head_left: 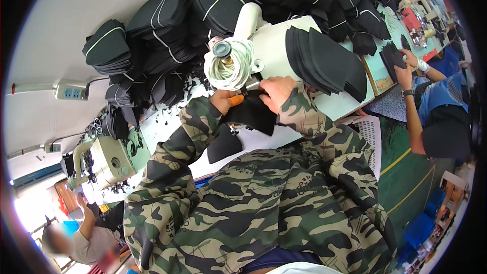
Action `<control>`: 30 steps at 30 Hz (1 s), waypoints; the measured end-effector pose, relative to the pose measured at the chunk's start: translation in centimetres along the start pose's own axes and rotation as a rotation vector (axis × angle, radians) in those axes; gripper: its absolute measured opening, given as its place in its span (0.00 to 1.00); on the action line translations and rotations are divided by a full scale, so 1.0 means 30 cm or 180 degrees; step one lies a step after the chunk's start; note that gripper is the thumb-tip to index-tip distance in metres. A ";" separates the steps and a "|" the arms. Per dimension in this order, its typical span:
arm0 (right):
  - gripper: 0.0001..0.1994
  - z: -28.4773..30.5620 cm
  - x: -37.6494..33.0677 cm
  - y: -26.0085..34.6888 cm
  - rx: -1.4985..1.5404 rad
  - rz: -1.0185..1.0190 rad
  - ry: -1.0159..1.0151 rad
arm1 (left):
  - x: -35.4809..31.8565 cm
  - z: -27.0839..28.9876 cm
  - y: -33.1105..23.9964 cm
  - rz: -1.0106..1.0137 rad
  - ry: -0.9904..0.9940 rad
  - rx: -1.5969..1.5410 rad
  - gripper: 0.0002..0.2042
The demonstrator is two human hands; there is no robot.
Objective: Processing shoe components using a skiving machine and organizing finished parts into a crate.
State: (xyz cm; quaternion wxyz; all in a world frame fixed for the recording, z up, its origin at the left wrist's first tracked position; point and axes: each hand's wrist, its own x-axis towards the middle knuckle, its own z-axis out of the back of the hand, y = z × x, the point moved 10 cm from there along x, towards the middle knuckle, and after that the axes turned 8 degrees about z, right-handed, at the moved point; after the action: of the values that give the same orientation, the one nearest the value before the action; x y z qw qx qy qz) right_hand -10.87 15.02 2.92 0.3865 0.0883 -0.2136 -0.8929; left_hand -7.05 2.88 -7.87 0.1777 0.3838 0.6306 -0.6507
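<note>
Both my hands lie on a black fabric piece (251, 116) on the white sewing table (332, 104), just under the head of a white sewing machine (248, 23). My left hand (224, 100), with an orange cover on one finger, pinches the piece's left edge. My right hand (275, 91) presses flat on its top edge. A second black piece (223, 144) hangs below the first. My sleeves are camouflage-patterned.
A fanned stack of black cut pieces (324, 61) lies to the right of my hands. Tied black bundles (157, 30) pile up behind the machine. A co-worker in blue (441, 116) handles black pieces at the right. Another sewing machine (109, 160) and a person sit at the lower left.
</note>
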 end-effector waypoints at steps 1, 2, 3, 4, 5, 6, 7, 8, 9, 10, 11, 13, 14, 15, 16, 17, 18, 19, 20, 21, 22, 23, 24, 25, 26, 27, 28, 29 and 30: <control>0.09 0.011 -0.020 -0.001 0.0225 -0.0017 -0.0146 | 0.001 -0.003 -0.010 -0.0015 0.0028 0.0011 0.09; 0.09 0.014 -0.049 -0.012 0.0433 -0.0154 -0.0213 | 0.000 0.004 0.001 0.0161 0.0040 0.0034 0.09; 0.08 0.017 -0.077 -0.020 0.0640 -0.0290 -0.0279 | -0.003 0.007 0.007 0.0338 0.0050 0.0054 0.09; 0.08 0.021 -0.098 -0.018 0.0626 -0.0305 -0.0282 | -0.041 -0.020 -0.019 0.0591 0.0224 -0.0076 0.10; 0.08 0.047 -0.124 -0.021 0.0743 -0.0282 -0.0537 | -0.040 -0.022 -0.021 0.0585 0.0243 -0.0074 0.10; 0.08 0.072 -0.148 -0.022 0.0861 -0.0251 -0.0788 | -0.036 -0.024 -0.021 0.0508 0.0306 -0.0143 0.10; 0.08 0.079 -0.171 -0.024 0.0850 -0.0256 -0.0781 | -0.030 -0.025 -0.021 0.0431 0.0368 -0.0213 0.11; 0.08 0.081 -0.199 -0.043 0.1196 -0.0394 -0.0794 | -0.023 -0.025 -0.031 0.0264 0.0369 -0.0017 0.11; 0.08 0.082 -0.224 -0.060 0.1546 -0.0536 -0.0820 | -0.025 -0.022 -0.035 0.0262 0.0379 -0.0009 0.11; 0.09 0.080 -0.242 -0.070 0.1806 -0.0636 -0.0820 | -0.033 0.000 -0.066 0.0034 0.0202 0.0175 0.10; 0.08 0.076 -0.273 -0.089 0.2113 -0.0884 -0.0788 | -0.042 0.025 -0.092 -0.0195 0.0029 0.0360 0.10; 0.07 0.269 -0.297 -0.073 0.1599 -0.0446 -0.1487 | -0.095 0.209 -0.112 -0.0897 -0.1218 0.0387 0.08; 0.06 0.390 -0.343 -0.087 0.0964 -0.0659 -0.1968 | -0.140 0.279 -0.116 -0.0994 -0.2186 0.1730 0.07; 0.07 0.525 -0.382 -0.050 0.0512 -0.0472 -0.2744 | -0.166 0.306 -0.046 -0.0990 -0.3085 0.2887 0.07; 0.08 0.602 -0.401 -0.025 0.0152 -0.0376 -0.3002 | -0.116 0.296 0.087 0.0236 -0.2494 0.3746 0.11; 0.09 0.657 -0.424 -0.007 -0.0205 -0.0268 -0.3258 | -0.093 0.260 0.226 0.0710 -0.1591 0.4232 0.17; 0.10 0.644 -0.409 -0.022 -0.0450 -0.0161 -0.3112 | -0.085 0.198 0.320 0.0830 -0.0914 0.4724 0.23; 0.08 0.612 -0.377 -0.046 -0.0605 -0.0248 -0.2770 | -0.145 0.136 0.290 0.0670 -0.0909 0.4505 0.23; 0.07 0.542 -0.345 -0.100 -0.0715 -0.0316 -0.2376 | -0.096 0.142 0.367 0.0436 -0.0951 0.4150 0.19; 0.06 0.465 -0.323 -0.153 -0.0779 -0.0377 -0.1991 | -0.101 0.143 0.365 0.0427 -0.0947 0.4183 0.19; 0.06 0.437 -0.316 -0.145 -0.0648 -0.0369 -0.2015 | -0.102 0.131 0.355 0.0218 -0.0919 0.3980 0.18; 0.06 0.402 -0.316 -0.129 -0.0518 -0.0366 -0.2039 | -0.099 0.120 0.343 0.0010 -0.0889 0.3778 0.17; 0.06 0.360 -0.300 -0.097 -0.0221 -0.0289 -0.1995 | -0.128 0.113 0.311 0.0203 -0.0966 0.3761 0.16; 0.07 0.321 -0.289 -0.058 0.0057 -0.0247 -0.1964 | -0.125 0.117 0.315 0.0212 -0.0956 0.3762 0.16; 0.07 0.238 -0.269 -0.032 0.0535 -0.0264 -0.1647 | -0.120 0.127 0.329 0.0311 -0.0946 0.3651 0.15; 0.07 0.150 -0.251 -0.011 0.1004 -0.0275 -0.1323 | -0.113 0.134 0.341 0.0406 -0.0938 0.3536 0.14; 0.08 0.080 -0.236 0.014 0.1292 -0.0193 -0.1001 | -0.108 0.135 0.342 0.0407 -0.0935 0.3544 0.14; 0.08 0.015 -0.225 0.037 0.1576 -0.0112 -0.0677 | -0.104 0.138 0.341 0.0408 -0.0950 0.3441 0.13; 0.08 -0.021 -0.227 0.047 0.1708 -0.0154 -0.0599 | -0.100 0.138 0.342 0.0407 -0.0959 0.3343 0.12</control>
State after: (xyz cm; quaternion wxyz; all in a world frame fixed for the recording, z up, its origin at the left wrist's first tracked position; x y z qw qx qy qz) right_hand -5.08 18.90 2.95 0.3063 0.1092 -0.4750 -0.8177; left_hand 1.07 -3.30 -13.11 0.0897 0.3610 0.1642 -0.9136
